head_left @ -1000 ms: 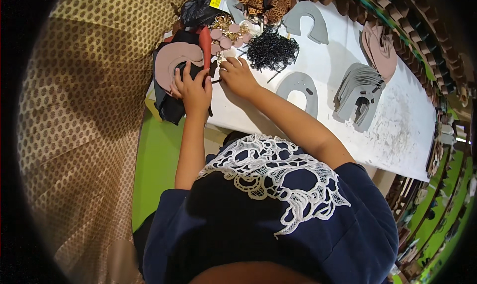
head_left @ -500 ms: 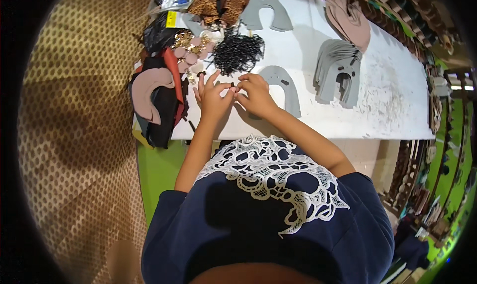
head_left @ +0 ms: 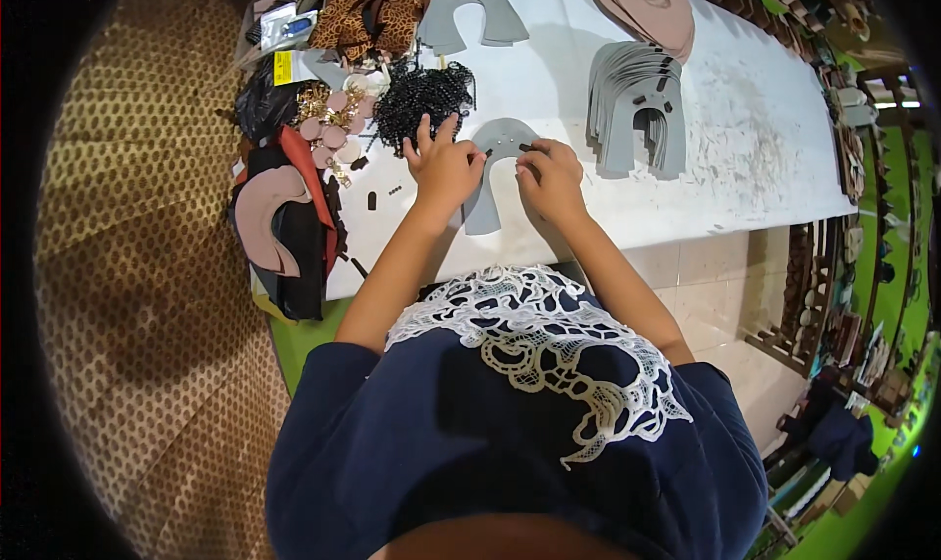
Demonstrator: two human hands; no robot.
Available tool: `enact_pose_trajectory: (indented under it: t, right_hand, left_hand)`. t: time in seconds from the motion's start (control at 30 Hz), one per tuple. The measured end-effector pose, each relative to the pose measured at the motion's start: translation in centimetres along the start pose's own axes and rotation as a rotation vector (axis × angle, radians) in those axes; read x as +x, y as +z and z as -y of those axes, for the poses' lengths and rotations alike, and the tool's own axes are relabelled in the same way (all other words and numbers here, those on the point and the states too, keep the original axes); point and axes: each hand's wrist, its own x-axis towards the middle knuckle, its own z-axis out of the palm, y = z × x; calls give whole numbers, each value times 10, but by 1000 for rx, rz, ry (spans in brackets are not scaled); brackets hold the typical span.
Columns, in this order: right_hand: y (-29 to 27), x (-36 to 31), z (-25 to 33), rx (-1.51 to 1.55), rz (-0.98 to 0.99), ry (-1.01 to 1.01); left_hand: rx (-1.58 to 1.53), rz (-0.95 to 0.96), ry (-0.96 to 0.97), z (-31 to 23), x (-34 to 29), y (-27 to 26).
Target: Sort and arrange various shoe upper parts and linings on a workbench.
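Note:
Between my hands a grey U-shaped piece (head_left: 480,212) lies on the white table, curved end away from me, with small holes in its curve. My left hand (head_left: 446,176) is at its left side, thumb and forefinger closed at a small black strip (head_left: 488,155) on the curve; its other fingers stretch toward a heap of black beaded strands (head_left: 421,95). On the right side, my right hand (head_left: 555,180) has its fingertips closed at another black strip (head_left: 525,147). The fingertips partly cover both strips.
A stack of grey U-shaped pieces (head_left: 616,119) stands at right, pink ones (head_left: 652,11) behind it. Another grey piece (head_left: 461,1) lies at the back. At left are pink discs (head_left: 311,129), gold metal parts (head_left: 314,99), a curved pink piece (head_left: 265,212) and leopard-print material (head_left: 343,11).
My hands have moved apart and over to the grey piece, the left rightward onto its left side, the right to its right side. The view has shifted, so the table's contents appear farther left.

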Motion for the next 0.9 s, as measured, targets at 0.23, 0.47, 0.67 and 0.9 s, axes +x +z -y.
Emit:
enact_pose_trajectory:
  t: [0.23,0.47,0.67,0.9]
  right_hand:
    - [3,5,4,-21,-20,-24]
    - [4,14,3,-8,-9,-44]
    - [2,24,-1,-50,24,-70]
    - [7,45,-18,-143,85,-80]
  left_hand:
    - [10,7,-125,-13,0,5]
    - [-14,27,-170,-17,-1,8]
    - [-51,-59,-172,-16,-6,12]
    - [-24,-107,-171,-16,-13,15]
